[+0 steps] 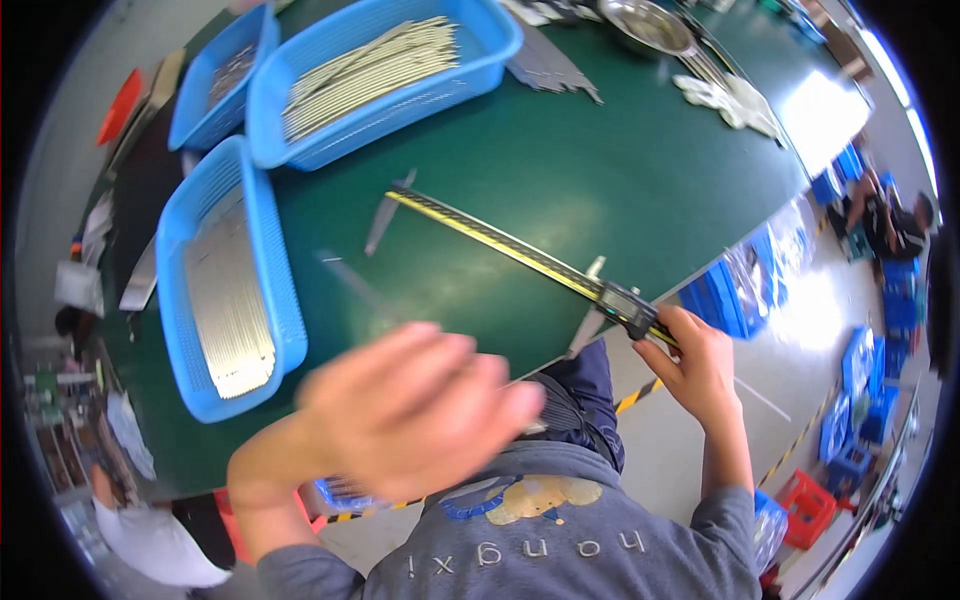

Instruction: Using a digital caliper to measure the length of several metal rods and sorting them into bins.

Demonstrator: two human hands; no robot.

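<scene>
A long digital caliper [500, 241] lies slantwise over the green table, its jaws spread far apart. My right hand [697, 362] is closed around the caliper's end by the display, at the table's near edge. Between the jaws I see no part. My left hand [415, 410] is smeared by motion in front of my body, left of the caliper, and its fingers cannot be read. Just beyond it shows a faint, blurred thin strip [350, 278]; whether the left hand touches it is unclear.
Blue baskets hold thin metal rods: one on the left [172, 300], a larger one at the back [385, 118], a small one [190, 125] beside it. Grey strips [548, 60], a metal bowl [650, 28] and white gloves [735, 100] lie at the back. People sit left and far right.
</scene>
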